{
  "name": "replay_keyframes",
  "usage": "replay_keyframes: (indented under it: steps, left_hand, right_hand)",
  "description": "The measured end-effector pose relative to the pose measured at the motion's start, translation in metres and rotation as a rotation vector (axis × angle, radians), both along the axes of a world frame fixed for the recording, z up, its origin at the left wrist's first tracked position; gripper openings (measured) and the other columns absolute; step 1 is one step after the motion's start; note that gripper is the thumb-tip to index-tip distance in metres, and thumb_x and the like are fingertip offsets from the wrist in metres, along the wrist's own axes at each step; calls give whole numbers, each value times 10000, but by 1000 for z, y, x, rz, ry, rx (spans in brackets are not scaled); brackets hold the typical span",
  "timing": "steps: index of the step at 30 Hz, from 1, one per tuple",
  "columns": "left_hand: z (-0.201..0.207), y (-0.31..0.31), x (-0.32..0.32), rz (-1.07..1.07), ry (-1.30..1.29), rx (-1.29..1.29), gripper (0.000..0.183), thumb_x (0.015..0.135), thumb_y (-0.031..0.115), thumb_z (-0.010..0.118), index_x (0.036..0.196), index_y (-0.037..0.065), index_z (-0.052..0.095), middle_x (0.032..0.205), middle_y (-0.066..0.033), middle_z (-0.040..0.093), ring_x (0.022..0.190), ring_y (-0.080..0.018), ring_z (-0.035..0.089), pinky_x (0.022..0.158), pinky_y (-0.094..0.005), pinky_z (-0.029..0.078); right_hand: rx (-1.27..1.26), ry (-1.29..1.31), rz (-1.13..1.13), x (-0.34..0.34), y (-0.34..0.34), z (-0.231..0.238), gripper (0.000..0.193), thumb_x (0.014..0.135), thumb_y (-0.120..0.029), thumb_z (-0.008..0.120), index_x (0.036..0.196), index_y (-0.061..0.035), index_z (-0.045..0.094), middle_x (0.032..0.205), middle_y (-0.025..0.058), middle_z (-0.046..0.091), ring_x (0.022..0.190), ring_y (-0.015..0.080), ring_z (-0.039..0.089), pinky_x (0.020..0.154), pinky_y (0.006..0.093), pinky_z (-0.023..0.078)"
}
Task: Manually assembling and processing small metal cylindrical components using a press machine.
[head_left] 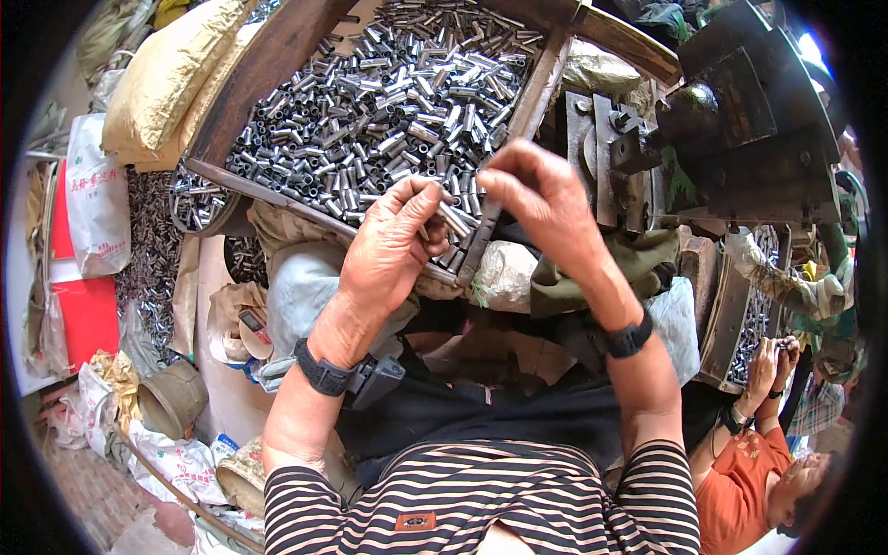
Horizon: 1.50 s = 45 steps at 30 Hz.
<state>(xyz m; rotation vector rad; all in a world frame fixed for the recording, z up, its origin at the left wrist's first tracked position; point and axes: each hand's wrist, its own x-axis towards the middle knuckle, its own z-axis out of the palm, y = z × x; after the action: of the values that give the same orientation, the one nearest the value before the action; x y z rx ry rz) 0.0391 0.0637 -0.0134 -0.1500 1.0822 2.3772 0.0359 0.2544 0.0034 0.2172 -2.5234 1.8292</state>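
Note:
A dark wooden tray (264, 191) in front of me is heaped with short, shiny metal tubes (388, 106). Over its near edge, my left hand (393, 236) is closed with its thumb and fingers around a metal tube (453, 220); whether more tubes lie in the palm is hidden. My right hand (546, 199) hovers just to the right, above the tray's near right corner. Its thumb and fingertips come together in a pinch, slightly smeared, and anything between them is too small to make out.
A dark metal machine (731, 139) stands to the right of the tray. At the lower right, a co-worker in an orange shirt (740, 472) works at another tray (717, 342). Filled sacks (171, 79), a bucket (173, 400) and plastic bags (97, 199) crowd the left.

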Motion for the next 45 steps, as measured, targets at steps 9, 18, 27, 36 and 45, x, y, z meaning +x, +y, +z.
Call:
replay_keyframes:
  steps: [9,18,27,36,45]
  left_hand:
    - [11,-7,6,-78,-137,-68,173,970,253,482,1037,96,510,893,-14,575,759,-111,578,649,-265,517]
    - [18,-45,-36,-101,381,-788,157,915,158,549,995,44,620,771,20,579,672,-42,541,563,-188,434]
    - [3,-67,-76,62,623,-1190,150,850,127,592,928,9,644,718,-34,625,602,-76,554,559,-241,450]
    - [5,-43,-69,-31,853,-1204,129,857,113,603,940,24,649,706,13,576,616,-46,507,550,-218,432]
    - [-8,5,-72,-79,1257,-1736,172,807,171,645,924,56,592,874,-139,585,781,-343,614,668,-425,495]
  right_hand:
    - [1010,499,-147,-87,23,-22,275,766,-153,669,1011,-77,570,880,123,641,928,292,592,797,421,424]
    - [1078,433,-118,-101,18,-34,272,767,-153,618,1027,-100,560,857,112,643,917,288,593,816,446,400]
    - [67,110,-105,-36,21,-11,139,818,-76,601,932,3,616,765,68,610,670,94,552,643,244,460]
    - [-354,-181,-70,11,27,-19,90,879,-36,562,952,-1,601,814,16,598,717,72,583,681,207,470]
    - [-399,-207,-63,25,30,-15,99,873,-56,567,941,9,600,817,11,590,725,66,577,681,234,524]
